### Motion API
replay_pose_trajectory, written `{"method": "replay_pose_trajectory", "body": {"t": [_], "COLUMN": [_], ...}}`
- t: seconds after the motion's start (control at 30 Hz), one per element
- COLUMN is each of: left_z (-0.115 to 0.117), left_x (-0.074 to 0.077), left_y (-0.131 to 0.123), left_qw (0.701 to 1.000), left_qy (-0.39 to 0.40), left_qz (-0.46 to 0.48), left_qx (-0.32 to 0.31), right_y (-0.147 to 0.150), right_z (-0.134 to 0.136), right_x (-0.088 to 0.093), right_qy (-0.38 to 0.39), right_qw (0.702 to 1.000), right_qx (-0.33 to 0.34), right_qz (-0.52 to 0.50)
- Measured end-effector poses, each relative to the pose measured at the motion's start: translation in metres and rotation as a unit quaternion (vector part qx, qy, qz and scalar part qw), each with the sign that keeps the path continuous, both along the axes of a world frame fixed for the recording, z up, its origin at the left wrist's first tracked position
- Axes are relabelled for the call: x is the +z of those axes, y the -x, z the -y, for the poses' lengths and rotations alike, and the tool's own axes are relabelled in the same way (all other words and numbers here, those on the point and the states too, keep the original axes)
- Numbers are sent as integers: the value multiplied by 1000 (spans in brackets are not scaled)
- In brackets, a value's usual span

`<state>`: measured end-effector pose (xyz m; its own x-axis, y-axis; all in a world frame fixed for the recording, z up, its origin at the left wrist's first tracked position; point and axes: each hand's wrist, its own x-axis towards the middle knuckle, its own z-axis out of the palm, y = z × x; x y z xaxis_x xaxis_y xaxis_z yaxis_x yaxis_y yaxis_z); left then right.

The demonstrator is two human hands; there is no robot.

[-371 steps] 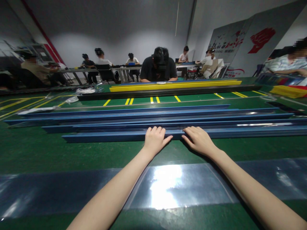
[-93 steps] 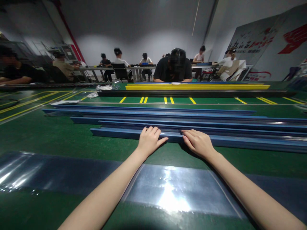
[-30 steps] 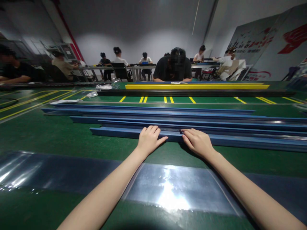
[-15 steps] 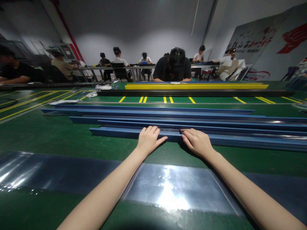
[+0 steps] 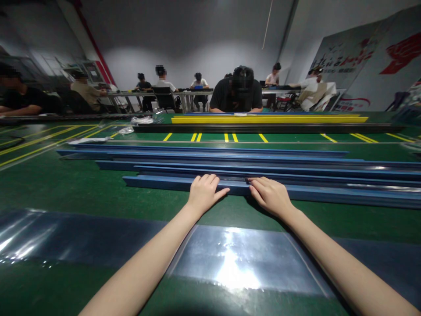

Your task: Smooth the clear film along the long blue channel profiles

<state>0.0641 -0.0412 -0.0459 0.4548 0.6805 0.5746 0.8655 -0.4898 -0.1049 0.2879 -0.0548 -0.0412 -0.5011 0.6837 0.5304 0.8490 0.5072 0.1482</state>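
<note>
My left hand lies over the nearest blue channel strip, fingers bent across its top and thumb stretched along the front face. To its right, my right hand is closed on the same strip, its fingertips at the channel and its thumb side against the front wall. By those fingertips sits a small dark piece, too small to make out. The strip is long and lies level on the green table. Below my forearms lies a clear, shiny plastic sheet, partly covered by them.
More blue strips lie parallel behind. Further back are a black strip, a yellow strip and crumpled clear plastic. Yellow tape lines mark the green table. A person sits opposite, head bowed; several others work behind.
</note>
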Motion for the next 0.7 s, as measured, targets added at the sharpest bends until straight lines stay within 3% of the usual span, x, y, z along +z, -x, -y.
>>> {"method": "replay_pose_trajectory", "body": {"t": [0.7], "left_z": [0], "left_x": [1], "left_y": [0], "left_qw": [1000], "left_qy": [-1], "left_qz": [0], "left_qx": [-5], "right_y": [1], "right_z": [0], "right_x": [0], "right_qy": [-5], "right_qw": [1000], "right_qx": [0], "right_qz": [0]}}
